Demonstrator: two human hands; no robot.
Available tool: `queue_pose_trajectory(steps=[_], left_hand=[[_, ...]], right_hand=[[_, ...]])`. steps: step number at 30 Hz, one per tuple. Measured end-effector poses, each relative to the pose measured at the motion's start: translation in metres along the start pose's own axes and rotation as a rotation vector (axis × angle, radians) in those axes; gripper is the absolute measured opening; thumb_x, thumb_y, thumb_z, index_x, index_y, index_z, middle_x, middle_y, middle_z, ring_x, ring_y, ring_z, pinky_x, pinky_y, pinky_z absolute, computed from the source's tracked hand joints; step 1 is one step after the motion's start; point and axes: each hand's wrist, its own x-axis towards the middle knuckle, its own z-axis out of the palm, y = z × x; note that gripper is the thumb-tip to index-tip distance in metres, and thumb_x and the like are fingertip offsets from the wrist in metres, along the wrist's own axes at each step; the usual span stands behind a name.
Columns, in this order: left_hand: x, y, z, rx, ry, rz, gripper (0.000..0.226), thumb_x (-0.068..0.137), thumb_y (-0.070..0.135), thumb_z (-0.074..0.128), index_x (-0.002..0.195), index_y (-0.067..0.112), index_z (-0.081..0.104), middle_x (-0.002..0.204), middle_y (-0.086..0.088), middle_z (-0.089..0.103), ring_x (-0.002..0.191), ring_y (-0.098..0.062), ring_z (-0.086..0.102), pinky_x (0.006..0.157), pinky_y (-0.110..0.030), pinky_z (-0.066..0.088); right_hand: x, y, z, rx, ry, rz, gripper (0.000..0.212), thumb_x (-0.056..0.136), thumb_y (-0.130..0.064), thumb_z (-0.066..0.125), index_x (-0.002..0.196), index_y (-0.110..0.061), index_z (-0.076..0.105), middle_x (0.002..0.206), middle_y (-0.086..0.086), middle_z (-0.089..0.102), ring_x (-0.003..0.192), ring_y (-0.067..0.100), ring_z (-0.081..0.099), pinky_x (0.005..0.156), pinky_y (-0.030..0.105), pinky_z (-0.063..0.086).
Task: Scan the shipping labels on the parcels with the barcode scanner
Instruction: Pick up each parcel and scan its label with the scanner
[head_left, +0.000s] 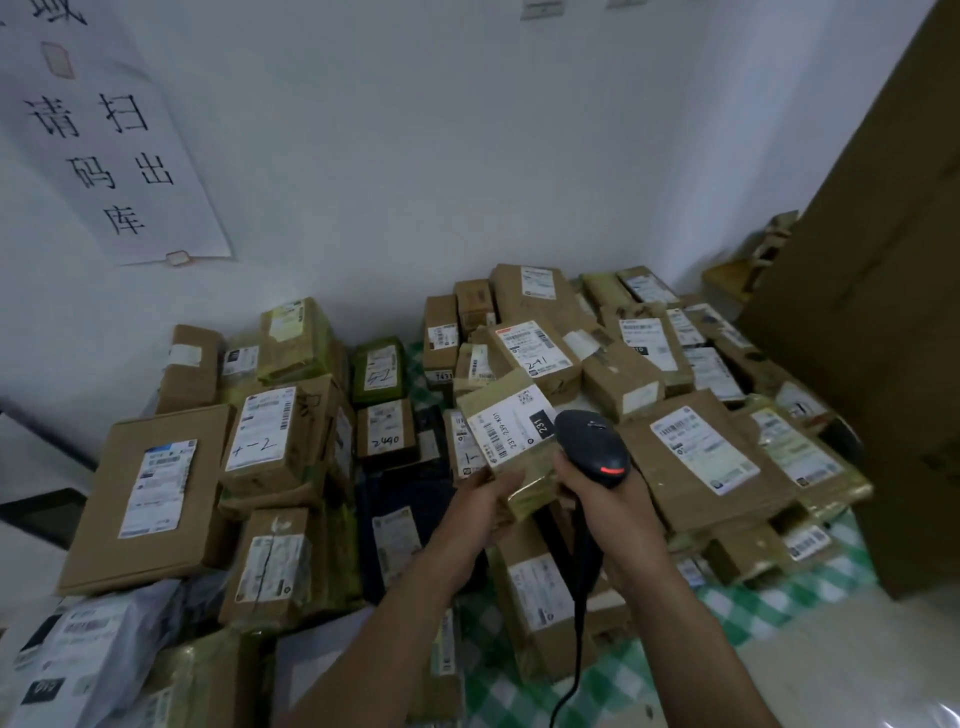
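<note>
Head view: the left hand (485, 506) grips a small rectangular cardboard parcel (535, 491) bound in glossy yellowish tape, with its white shipping label (511, 426) facing up. The right hand (608, 501) is closed round the handle of a matte black barcode scanner (592, 444). The scanner's rounded head sits just beside the label. Taped brown boxes (649, 457) and a grey poly bag (104, 649) crowd a green checked cloth (753, 608). Both forearms cover parcels beneath. The label's small print is illegible. The scanner cable (579, 623) is cut off at the bottom edge.

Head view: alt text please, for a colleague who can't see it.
The right hand holds a black barcode scanner beside the label of a small taped parcel gripped by the left hand. Labelled cardboard parcels crowd a green-checked cloth.
</note>
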Motion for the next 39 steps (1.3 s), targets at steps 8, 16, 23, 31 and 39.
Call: queue_pose_trajectory(steps=[8,16,23,31,39], left_hand=[[0.008,0.003,0.015,0.066,-0.136,0.071,0.049,0.083,0.048,0.081,0.126,0.025,0.071,0.116,0.004,0.077,0.106,-0.013,0.073,0.096,-0.033,0.057],[0.021,-0.006,0.011,0.051,-0.142,0.047,0.055,0.099,0.058,0.056,0.142,0.024,0.061,0.139,0.005,0.065,0.127,-0.010,0.062,0.105,-0.026,0.051],[0.020,0.000,0.005,0.003,-0.256,0.014,0.047,0.107,0.050,0.044,0.140,0.022,0.061,0.133,0.002,0.070,0.123,-0.014,0.065,0.098,-0.032,0.056],[-0.002,-0.041,-0.060,0.322,0.355,0.292,0.029,0.101,0.034,0.065,0.124,0.018,0.069,0.112,0.008,0.069,0.114,-0.018,0.067,0.088,-0.021,0.050],[-0.009,-0.159,-0.102,0.889,0.301,-0.037,0.121,0.061,0.078,0.073,0.160,0.031,0.022,0.163,-0.007,0.023,0.146,-0.035,0.031,0.116,-0.052,0.037]], right_hand=[[-0.004,0.003,-0.008,-0.063,0.067,-0.048,0.029,0.084,-0.039,0.084,0.110,-0.032,0.072,0.094,-0.011,0.079,0.094,0.012,0.074,0.087,0.041,0.059],[-0.001,0.006,-0.001,-0.046,0.057,-0.067,0.024,0.086,-0.032,0.083,0.105,-0.037,0.070,0.092,-0.021,0.077,0.091,-0.003,0.071,0.083,0.030,0.057],[-0.006,0.013,0.027,-0.045,0.007,-0.032,0.050,0.082,-0.041,0.086,0.127,-0.028,0.068,0.107,-0.008,0.078,0.102,0.012,0.073,0.095,0.043,0.060],[-0.007,0.023,0.042,-0.121,-0.108,0.034,0.028,0.083,-0.034,0.085,0.108,-0.029,0.075,0.095,-0.006,0.079,0.098,0.017,0.074,0.094,0.046,0.058],[-0.021,0.055,0.053,-0.157,-0.220,0.146,0.034,0.086,-0.027,0.084,0.118,-0.019,0.074,0.097,-0.002,0.079,0.086,0.014,0.077,0.060,0.020,0.054]])
